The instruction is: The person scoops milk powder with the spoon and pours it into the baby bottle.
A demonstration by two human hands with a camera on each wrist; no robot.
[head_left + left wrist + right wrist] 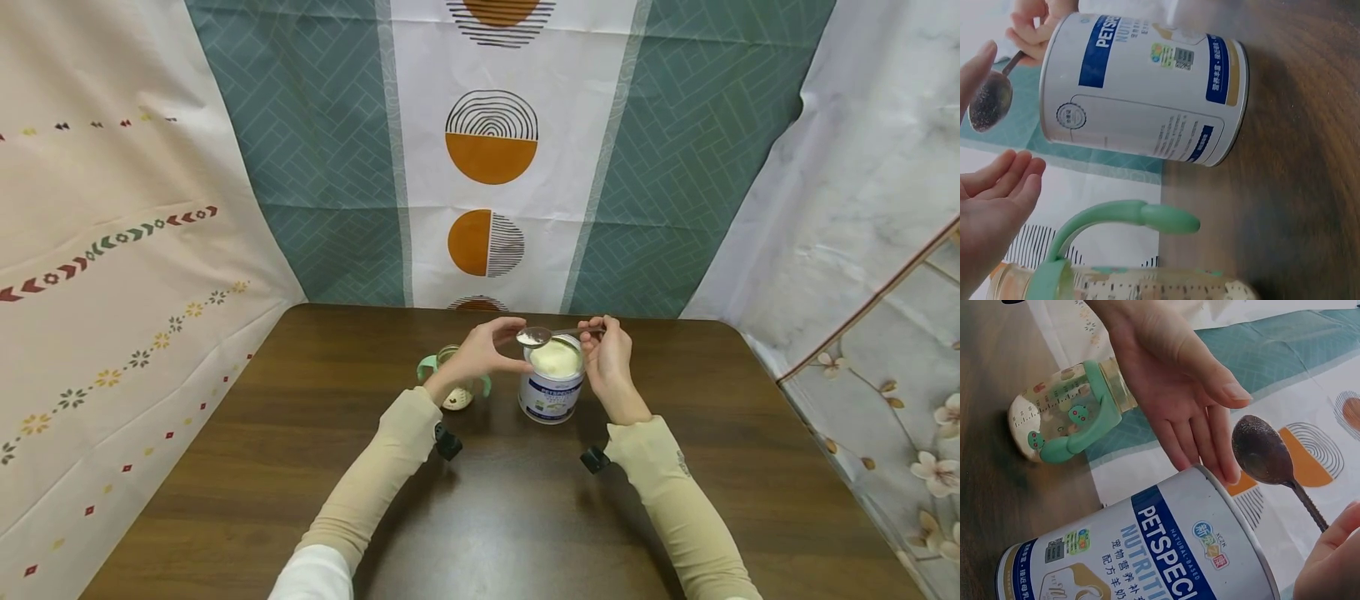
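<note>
My right hand (609, 360) pinches the handle of a metal spoon (534, 337), its bowl carrying pale powder above the rim of an open can. The milk powder can (553, 392) stands upright, white with blue bands, cream powder visible inside. My left hand (483, 350) is held with fingers apart beside the spoon bowl, nothing in its grasp; in the right wrist view its thumb and fingers (1219, 434) are spread left of the bowl. Behind the left forearm stands a baby bottle (1063, 415) with green handles, its neck uncapped and pale contents at the bottom.
Everything stands on a dark wooden table (480, 508). A patterned curtain (491, 167) hangs right behind its far edge, with printed cloths (112, 250) at the sides. Small black cameras (447, 442) are strapped at both wrists.
</note>
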